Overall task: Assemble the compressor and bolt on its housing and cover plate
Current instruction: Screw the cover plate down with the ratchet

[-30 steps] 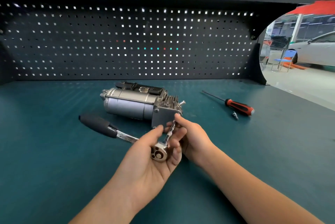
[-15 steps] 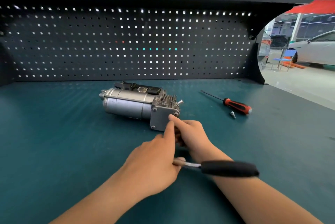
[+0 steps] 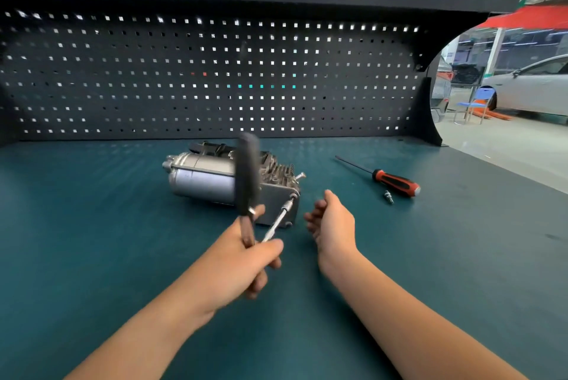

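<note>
The ratchet handle (image 3: 247, 176) swings up from low right (blurred, mid-stroke). The left hand (image 3: 236, 266) keeps its grip clenched on the ratchet's head, with the extension (image 3: 278, 221) on a cover plate (image 3: 276, 201) bolt. The right hand (image 3: 333, 222) has let go, grip released. Tightening is under way, I judge. The compressor (image 3: 203, 176) lies mid-tabletop (image 3: 92, 241), toward the back edge. A screwdriver (image 3: 395, 183) sits nearer the right edge, with the pegboard (image 3: 184, 78) behind.

one compressor (image 3: 203, 178), one ratchet (image 3: 247, 173), one screwdriver (image 3: 395, 183), one small metal fitting (image 3: 388, 196), and two hands (image 3: 233, 266) (image 3: 333, 226).
</note>
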`<action>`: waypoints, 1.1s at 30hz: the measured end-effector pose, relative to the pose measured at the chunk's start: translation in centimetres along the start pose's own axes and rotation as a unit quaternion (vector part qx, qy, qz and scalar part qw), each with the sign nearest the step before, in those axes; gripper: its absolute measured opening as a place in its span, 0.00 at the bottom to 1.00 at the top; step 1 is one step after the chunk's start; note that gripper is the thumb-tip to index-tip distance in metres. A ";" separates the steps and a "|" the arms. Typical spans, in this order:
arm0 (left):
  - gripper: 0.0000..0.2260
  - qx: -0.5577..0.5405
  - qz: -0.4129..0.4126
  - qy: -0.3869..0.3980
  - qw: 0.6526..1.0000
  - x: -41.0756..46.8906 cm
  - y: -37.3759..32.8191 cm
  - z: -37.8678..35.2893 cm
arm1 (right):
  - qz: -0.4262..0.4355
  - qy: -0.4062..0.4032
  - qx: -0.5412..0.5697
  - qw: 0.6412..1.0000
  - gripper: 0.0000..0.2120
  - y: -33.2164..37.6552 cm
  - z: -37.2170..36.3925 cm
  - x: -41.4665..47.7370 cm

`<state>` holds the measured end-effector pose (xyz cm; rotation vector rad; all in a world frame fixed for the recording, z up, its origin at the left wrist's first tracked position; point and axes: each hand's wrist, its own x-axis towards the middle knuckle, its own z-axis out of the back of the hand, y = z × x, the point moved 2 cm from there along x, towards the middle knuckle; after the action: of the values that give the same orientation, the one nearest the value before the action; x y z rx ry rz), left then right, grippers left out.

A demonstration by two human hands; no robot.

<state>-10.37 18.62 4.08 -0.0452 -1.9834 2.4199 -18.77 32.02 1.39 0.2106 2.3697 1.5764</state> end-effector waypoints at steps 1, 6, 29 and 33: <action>0.19 0.154 -0.053 -0.019 0.986 0.2 0.1 0.5 | 0.007 0.006 -0.004 1.000 0.12 0.0 0.1 0.2; 0.24 0.547 -0.202 -0.135 0.801 0.0 0.1 1.0 | 0.051 0.089 -0.129 0.986 0.14 -0.6 -0.4 0.0; 0.16 -0.010 -0.043 -0.065 0.997 -4.0 0.6 3.4 | 0.039 0.211 -0.173 0.961 0.17 -2.4 -3.1 -6.5; 0.28 0.448 -0.162 -0.087 0.875 -4.4 0.9 1.2 | 0.063 0.210 -0.200 0.955 0.25 -2.2 -3.1 -6.1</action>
<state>-6.05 17.18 3.45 0.4781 -0.6303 2.8698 -13.86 26.75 1.47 -0.0710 2.2839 2.3138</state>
